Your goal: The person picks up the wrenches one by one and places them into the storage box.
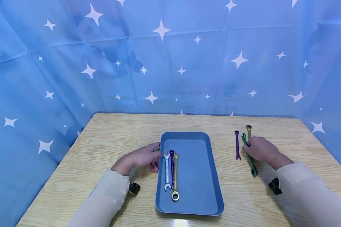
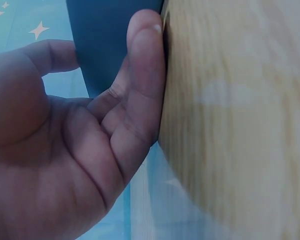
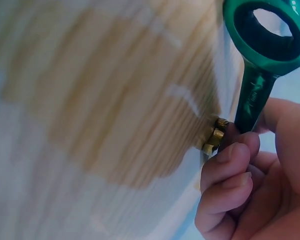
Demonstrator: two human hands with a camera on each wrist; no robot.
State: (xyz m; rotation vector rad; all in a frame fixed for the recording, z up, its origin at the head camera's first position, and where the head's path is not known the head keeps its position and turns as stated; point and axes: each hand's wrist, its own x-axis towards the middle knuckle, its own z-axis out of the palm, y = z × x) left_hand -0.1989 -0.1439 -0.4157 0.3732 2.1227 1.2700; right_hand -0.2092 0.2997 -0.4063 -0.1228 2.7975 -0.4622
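A blue-grey tray (image 1: 197, 176) lies on the table with three wrenches side by side near its left wall: a silver open-end wrench (image 1: 167, 171), a purple wrench (image 1: 172, 170) and a gold ratchet wrench (image 1: 175, 176). My left hand (image 1: 147, 156) holds the tray's left rim, thumb over the edge and the other fingers against the outer wall (image 2: 97, 45). On the right, my right hand (image 1: 260, 148) pinches a green ratchet wrench (image 1: 251, 164) by its middle; its ring end (image 3: 240, 30) stands large in the right wrist view. Another gold wrench (image 1: 249, 130) lies partly hidden behind that hand.
A second purple wrench (image 1: 237, 145) lies on the wooden table (image 1: 116, 132) between the tray and my right hand. Blue cloth (image 1: 182, 63) with white stars hangs behind the table and along its sides.
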